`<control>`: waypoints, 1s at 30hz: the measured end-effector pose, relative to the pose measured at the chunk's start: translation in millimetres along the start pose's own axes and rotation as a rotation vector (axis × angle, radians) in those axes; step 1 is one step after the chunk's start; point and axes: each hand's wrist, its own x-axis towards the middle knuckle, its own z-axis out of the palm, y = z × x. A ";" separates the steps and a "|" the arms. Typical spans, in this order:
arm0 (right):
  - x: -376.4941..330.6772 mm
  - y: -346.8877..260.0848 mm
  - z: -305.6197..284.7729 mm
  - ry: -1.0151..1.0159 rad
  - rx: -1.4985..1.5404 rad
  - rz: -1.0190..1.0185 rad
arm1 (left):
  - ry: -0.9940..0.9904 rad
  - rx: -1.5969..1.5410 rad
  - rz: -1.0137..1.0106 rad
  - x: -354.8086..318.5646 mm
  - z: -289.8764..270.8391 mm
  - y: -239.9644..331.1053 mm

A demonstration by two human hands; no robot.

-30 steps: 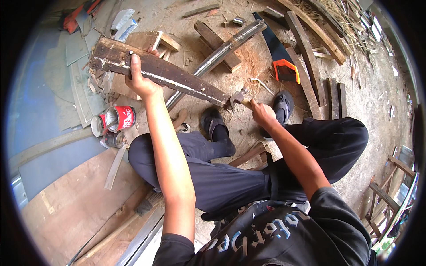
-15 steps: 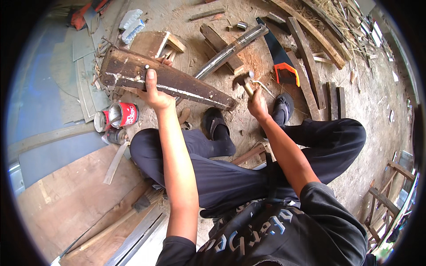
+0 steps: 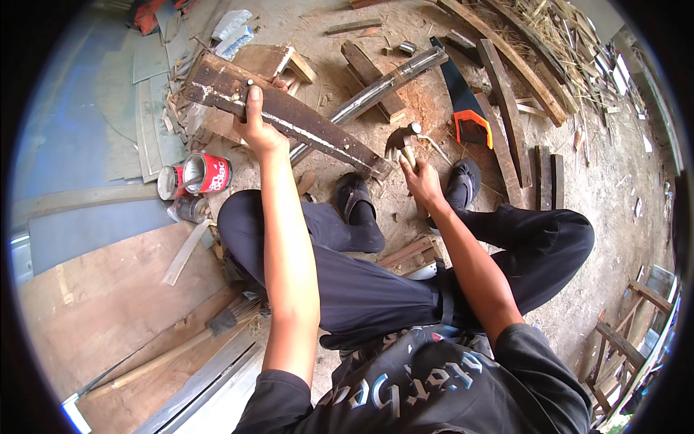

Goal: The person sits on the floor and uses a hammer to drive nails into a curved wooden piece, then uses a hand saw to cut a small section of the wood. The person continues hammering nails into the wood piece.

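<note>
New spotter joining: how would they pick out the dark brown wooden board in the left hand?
Above the dark trousered left knee is the bare left hand. It grips a long, dark brown wooden board. Unlike the brown timbers nearby, it is held, and streaked white lengthwise.

- Handsaw (image 3: 453,81), dark blade, orange handle, on the floor (image 3: 607,170)
- Dark wooden beam (image 3: 506,108) just right of the handsaw
- Two short dark wood pieces (image 3: 543,177), lower right of the handsaw
- Dry straw (image 3: 572,43), upper right of the handsaw
- Red tin (image 3: 217,173), far left of the handsaw
- Pale broken chunks (image 3: 231,24), far upper left of the handsaw
- Wooden frame (image 3: 620,343), far lower right of the handsaw
</note>
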 end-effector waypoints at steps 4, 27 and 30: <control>1.0 -33.9 -9.5 -0.133 0.015 0.142 | 0.017 0.064 -0.009 6.6 -7.3 -2.7; -45.5 -99.4 -93.4 -0.535 1.456 0.990 | -0.313 0.213 0.106 -90.3 108.1 8.6; -50.5 -94.0 -94.0 -0.606 1.433 0.938 | -0.319 0.224 0.102 -90.3 107.8 9.2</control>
